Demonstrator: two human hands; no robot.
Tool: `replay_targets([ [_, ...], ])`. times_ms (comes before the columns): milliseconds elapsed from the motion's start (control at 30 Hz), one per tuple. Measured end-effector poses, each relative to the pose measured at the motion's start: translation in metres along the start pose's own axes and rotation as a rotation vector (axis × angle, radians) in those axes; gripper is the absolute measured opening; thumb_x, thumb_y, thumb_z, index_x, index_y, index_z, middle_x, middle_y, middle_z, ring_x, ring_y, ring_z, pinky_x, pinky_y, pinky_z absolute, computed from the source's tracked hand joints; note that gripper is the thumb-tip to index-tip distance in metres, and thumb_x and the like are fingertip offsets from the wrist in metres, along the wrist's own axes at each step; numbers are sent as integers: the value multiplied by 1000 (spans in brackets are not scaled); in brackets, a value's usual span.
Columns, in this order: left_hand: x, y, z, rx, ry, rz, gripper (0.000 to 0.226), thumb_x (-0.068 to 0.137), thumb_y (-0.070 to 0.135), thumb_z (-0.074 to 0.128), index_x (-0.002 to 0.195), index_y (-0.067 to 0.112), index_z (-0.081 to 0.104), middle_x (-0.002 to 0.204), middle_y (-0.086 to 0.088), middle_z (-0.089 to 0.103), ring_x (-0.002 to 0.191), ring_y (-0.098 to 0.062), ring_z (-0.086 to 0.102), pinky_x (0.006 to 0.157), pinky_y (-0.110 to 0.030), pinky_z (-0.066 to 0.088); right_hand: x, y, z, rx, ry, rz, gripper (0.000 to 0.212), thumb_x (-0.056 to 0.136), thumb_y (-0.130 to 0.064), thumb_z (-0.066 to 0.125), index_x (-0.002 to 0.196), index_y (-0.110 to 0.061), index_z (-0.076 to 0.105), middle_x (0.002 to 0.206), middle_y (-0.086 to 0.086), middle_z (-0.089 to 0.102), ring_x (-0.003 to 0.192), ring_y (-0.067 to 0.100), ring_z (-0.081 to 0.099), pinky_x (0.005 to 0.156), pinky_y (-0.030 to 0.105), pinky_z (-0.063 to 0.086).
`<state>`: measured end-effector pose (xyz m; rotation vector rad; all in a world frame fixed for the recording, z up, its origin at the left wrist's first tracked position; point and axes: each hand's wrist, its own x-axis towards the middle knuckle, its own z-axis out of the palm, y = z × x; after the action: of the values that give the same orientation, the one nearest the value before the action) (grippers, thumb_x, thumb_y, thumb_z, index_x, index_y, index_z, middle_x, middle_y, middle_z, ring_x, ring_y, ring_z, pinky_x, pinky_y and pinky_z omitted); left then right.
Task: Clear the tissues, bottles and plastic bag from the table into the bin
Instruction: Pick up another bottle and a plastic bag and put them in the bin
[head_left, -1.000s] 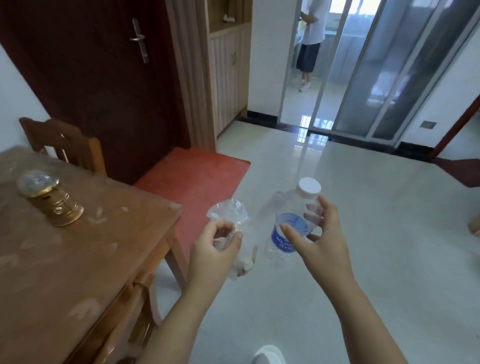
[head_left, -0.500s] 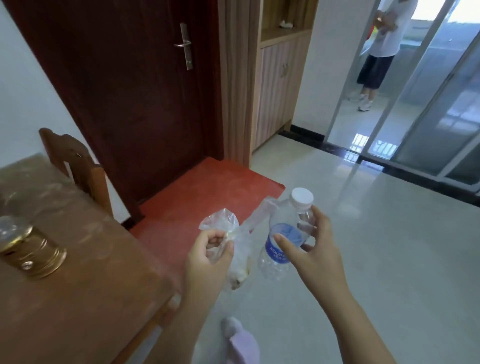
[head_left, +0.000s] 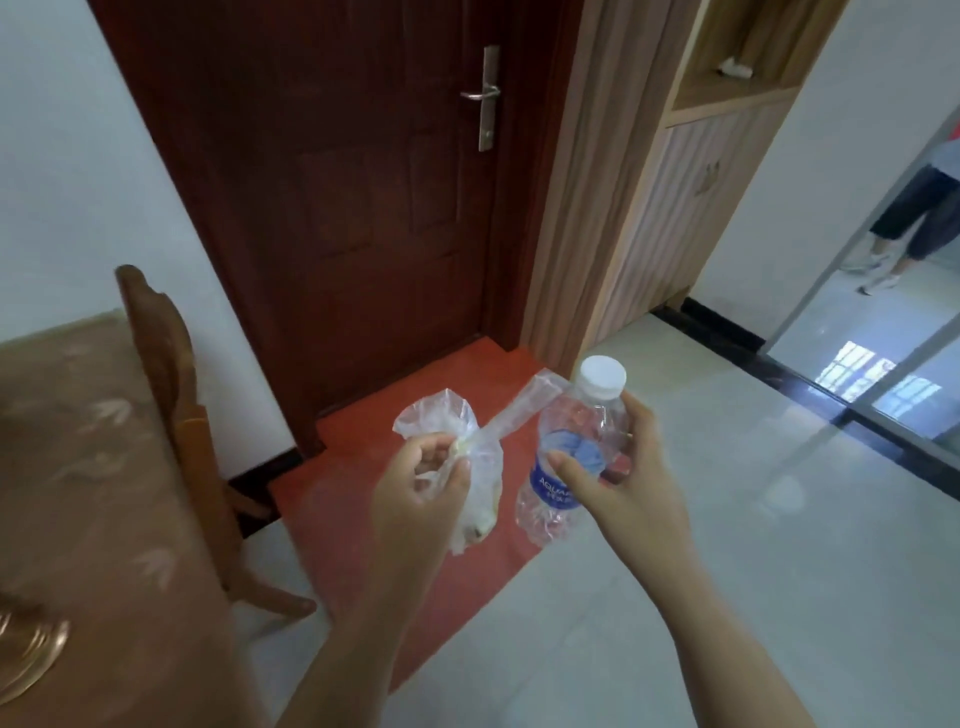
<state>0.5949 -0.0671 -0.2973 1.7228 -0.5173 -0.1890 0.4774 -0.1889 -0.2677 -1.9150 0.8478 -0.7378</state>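
My left hand (head_left: 415, 493) is closed on a clear, crumpled plastic bag (head_left: 475, 467) that hangs below my fingers with some pale scraps in its bottom. My right hand (head_left: 623, 488) grips a crushed clear water bottle (head_left: 566, 452) with a white cap and a blue label, held upright. Both are held out in front of me above the red mat (head_left: 410, 519), away from the wooden table (head_left: 88, 493) at the left. No bin is in view.
A wooden chair (head_left: 171, 384) stands between the table and the dark red door (head_left: 353, 208). A gold ornament (head_left: 26, 660) sits at the table's near edge. Wooden cabinet (head_left: 675, 197) right of the door. A person's legs (head_left: 904, 223) show beyond the glass sliding door.
My view has turned left and closed in on the door and red mat. Both hands keep their hold on the bag and the bottle and stay in front of me.
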Motion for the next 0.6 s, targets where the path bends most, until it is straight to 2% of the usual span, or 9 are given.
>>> replay_targets([
  [100,30,-8,7,5,33,-23,24,80,17,67,79,39,57,84,14,64,78,2,59,67,-13,47,40,6,17,24,-53,-21,71,71,-25,76,129,-31,35,128,-8,49,115,12,50,90,45,50],
  [333,115,-28,36,23,146,-68,18,82,13,64,86,30,61,86,10,65,77,0,60,66,-10,46,159,17,56,88,-205,-85,70,71,-27,74,130,-28,36,127,-8,49,113,10,50,88,42,51],
  [467,177,-20,53,32,249,-62,21,84,13,63,85,33,59,89,11,64,81,5,58,67,-5,42,237,9,74,170,-295,-150,64,72,-22,74,120,-41,36,118,-18,50,103,-5,51,77,22,50],
  [600,228,-8,55,73,361,-49,22,84,15,63,84,37,57,87,14,64,82,8,57,69,-6,42,300,-5,97,209,-409,-225,67,70,-23,77,111,-55,34,114,-21,53,101,-9,52,70,15,48],
])
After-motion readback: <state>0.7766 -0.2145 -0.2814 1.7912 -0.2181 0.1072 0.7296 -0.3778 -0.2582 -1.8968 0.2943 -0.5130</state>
